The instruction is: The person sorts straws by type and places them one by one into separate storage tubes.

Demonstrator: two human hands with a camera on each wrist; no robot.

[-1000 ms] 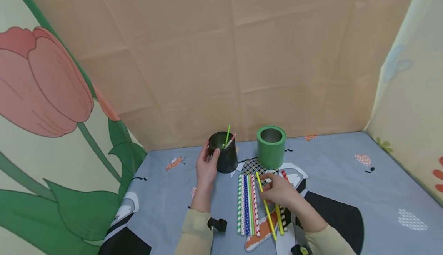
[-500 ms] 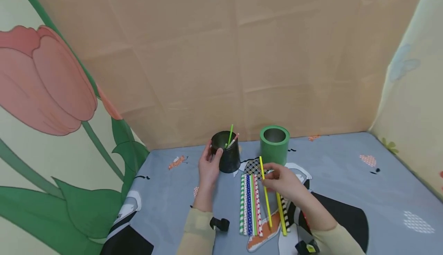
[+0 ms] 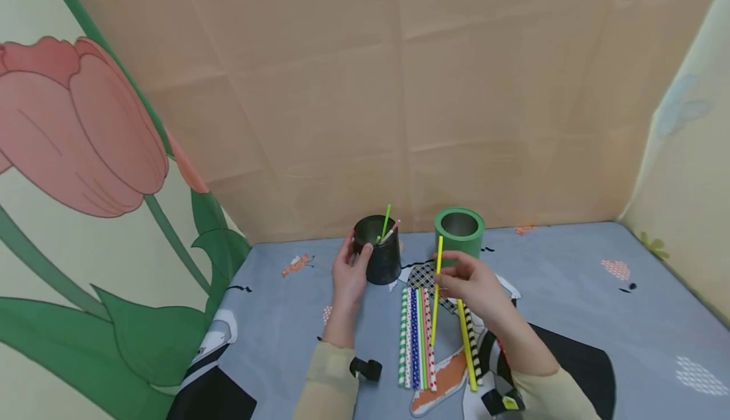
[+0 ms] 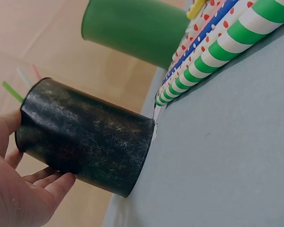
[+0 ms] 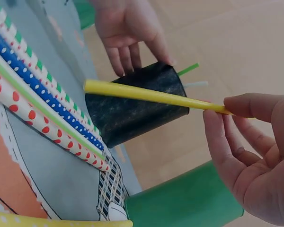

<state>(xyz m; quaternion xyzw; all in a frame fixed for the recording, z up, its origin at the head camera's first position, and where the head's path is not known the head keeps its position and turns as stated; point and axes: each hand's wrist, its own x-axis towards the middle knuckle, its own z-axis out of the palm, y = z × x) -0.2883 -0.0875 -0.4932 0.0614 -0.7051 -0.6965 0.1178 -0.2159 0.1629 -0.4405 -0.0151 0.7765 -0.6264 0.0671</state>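
Observation:
My left hand (image 3: 349, 279) holds the side of a black cylindrical cup (image 4: 85, 137), thumb and fingers spread around it near the rim. A few straws stand in this cup, among them a bright green straw (image 3: 387, 219). Between thumb and fingertips, my right hand (image 3: 469, 284) pinches a plain yellow straw (image 5: 146, 93), raised and tilted over the table. In the right wrist view the yellow straw overlaps the black cup. A row of patterned straws, including a blue dotted straw (image 3: 415, 337) and a green-striped straw (image 4: 217, 54), lies side by side below the hands.
A green cylindrical cup (image 3: 459, 233) stands right of the black one, just behind my right hand. Another yellow straw (image 3: 467, 347) and a black-striped straw (image 3: 474, 347) lie right of the row. The blue patterned tablecloth (image 3: 570, 280) reaches a brown backdrop (image 3: 399, 90).
My right hand has lifted the yellow straw from beside the row, bringing it up and away from the person, more upright. The left hand keeps its hold on the black cup.

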